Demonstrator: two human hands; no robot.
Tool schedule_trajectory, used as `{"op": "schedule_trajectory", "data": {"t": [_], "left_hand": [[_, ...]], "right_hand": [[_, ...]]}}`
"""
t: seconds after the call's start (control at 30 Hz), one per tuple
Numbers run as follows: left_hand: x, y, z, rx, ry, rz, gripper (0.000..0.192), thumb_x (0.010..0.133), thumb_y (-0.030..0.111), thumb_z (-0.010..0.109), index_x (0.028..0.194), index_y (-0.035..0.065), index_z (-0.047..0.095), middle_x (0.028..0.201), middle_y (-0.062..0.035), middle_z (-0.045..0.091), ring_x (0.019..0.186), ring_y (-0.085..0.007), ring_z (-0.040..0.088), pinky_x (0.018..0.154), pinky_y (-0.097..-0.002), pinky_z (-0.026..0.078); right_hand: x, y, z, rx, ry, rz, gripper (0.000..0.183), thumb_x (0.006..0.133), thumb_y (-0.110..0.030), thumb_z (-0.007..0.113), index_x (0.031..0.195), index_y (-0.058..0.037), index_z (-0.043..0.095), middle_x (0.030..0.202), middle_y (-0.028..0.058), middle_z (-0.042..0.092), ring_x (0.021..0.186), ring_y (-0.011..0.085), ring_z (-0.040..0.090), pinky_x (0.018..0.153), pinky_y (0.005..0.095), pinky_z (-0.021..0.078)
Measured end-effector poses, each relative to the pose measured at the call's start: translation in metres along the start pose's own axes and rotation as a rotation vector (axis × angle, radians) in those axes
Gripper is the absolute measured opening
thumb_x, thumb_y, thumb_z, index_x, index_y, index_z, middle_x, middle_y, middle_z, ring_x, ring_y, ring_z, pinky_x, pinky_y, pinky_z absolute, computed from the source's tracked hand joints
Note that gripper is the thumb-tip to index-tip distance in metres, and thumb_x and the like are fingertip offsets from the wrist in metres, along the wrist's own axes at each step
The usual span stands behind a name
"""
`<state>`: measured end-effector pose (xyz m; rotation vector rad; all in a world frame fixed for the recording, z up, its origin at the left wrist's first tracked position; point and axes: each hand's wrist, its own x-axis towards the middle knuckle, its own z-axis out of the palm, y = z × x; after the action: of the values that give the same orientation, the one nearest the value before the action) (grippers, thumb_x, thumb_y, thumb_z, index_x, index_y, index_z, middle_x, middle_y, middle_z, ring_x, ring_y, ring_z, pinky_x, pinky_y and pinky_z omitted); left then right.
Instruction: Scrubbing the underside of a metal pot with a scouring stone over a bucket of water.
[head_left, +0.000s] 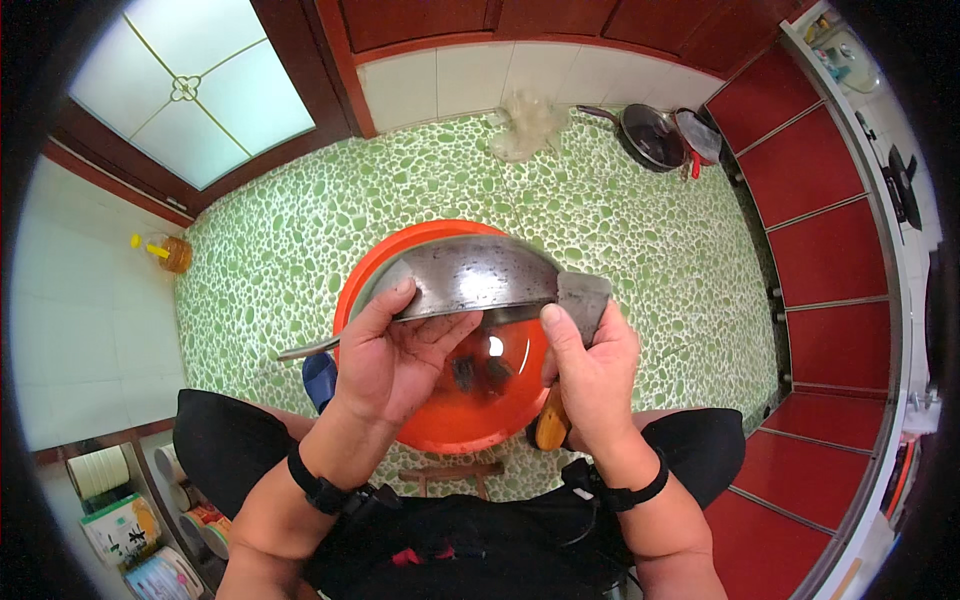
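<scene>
My left hand (401, 352) grips the rim of a dark metal pan (480, 274), thumb on one side and fingers beneath. The pan is tilted on its side, and its long handle (309, 349) points left. Shut in my right hand (596, 367) is a scraper-like tool with a flat grey metal blade (585, 292). A wooden handle (553, 424) shows below that hand. The blade meets or overlaps the pan's right edge; actual contact is unclear. Below both hands stands an orange plastic basin (465, 439), with dark bits (480, 373) inside. Dark smudges mark my left fingers.
A small wooden stool (451, 472) is before my lap. A lidded frying pan (651, 139) and a clear plastic bag (529, 124) lie on the pebble-patterned floor (675, 247). An oil bottle (174, 253) stands left by the wall. Red cabinets (832, 255) line the right.
</scene>
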<state>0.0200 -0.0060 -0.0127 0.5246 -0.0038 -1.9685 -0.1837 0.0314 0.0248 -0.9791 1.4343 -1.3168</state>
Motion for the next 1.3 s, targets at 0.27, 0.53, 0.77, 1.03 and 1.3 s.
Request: {"op": "schedule_trajectory", "data": {"t": [0.27,0.53,0.77,1.03,1.3], "left_hand": [[-0.005,0.001,-0.010,-0.017,0.077,-0.038,0.029,0.101,0.016,0.058,0.124,0.0025,0.070,0.122,-0.0210,0.075,0.113,-0.0383,0.074,0.113,-0.0566,0.052],[-0.002,-0.010,-0.015,-0.026,0.195,-0.081,0.028,0.100,0.015,0.059,0.122,0.0020,0.069,0.120,-0.0196,0.076,0.114,-0.0359,0.073,0.113,-0.0554,0.052],[0.027,-0.019,-0.061,0.019,0.111,-0.088,0.030,0.101,0.020,0.059,0.120,-0.0004,0.068,0.112,-0.0169,0.078,0.113,-0.0298,0.074,0.112,-0.0489,0.052],[0.034,-0.047,-0.037,0.051,0.179,-0.103,0.040,0.101,0.030,0.055,0.125,-0.0013,0.062,0.116,-0.0199,0.073,0.107,-0.0332,0.071,0.106,-0.0501,0.053],[0.035,-0.053,-0.052,0.222,0.291,-0.170,0.059,0.101,0.049,0.053,0.128,-0.0030,0.063,0.123,-0.0191,0.071,0.108,-0.0304,0.068,0.109,-0.0463,0.050]], "right_hand": [[-0.005,0.003,0.001,0.242,-0.086,0.310,0.021,0.103,-0.024,0.071,0.104,-0.0043,0.063,0.070,0.0005,0.061,0.051,0.0090,0.054,0.048,0.0250,0.0450],[0.013,0.022,-0.004,0.412,-0.064,0.549,0.024,0.099,-0.031,0.072,0.098,-0.0086,0.064,0.060,-0.0007,0.054,0.050,0.0115,0.052,0.048,0.0251,0.0436],[0.022,0.043,0.000,0.356,-0.066,0.550,0.023,0.099,-0.028,0.068,0.091,-0.0068,0.064,0.060,-0.0001,0.054,0.051,0.0146,0.053,0.051,0.0286,0.0444],[0.025,0.036,-0.013,0.365,0.009,0.411,0.022,0.099,-0.026,0.067,0.091,-0.0062,0.063,0.055,-0.0013,0.050,0.046,0.0144,0.050,0.047,0.0279,0.0430],[0.016,0.043,0.004,0.346,0.017,0.259,0.026,0.095,-0.015,0.069,0.073,-0.0039,0.062,0.057,0.0058,0.059,0.046,0.0161,0.054,0.047,0.0315,0.0449]]}}
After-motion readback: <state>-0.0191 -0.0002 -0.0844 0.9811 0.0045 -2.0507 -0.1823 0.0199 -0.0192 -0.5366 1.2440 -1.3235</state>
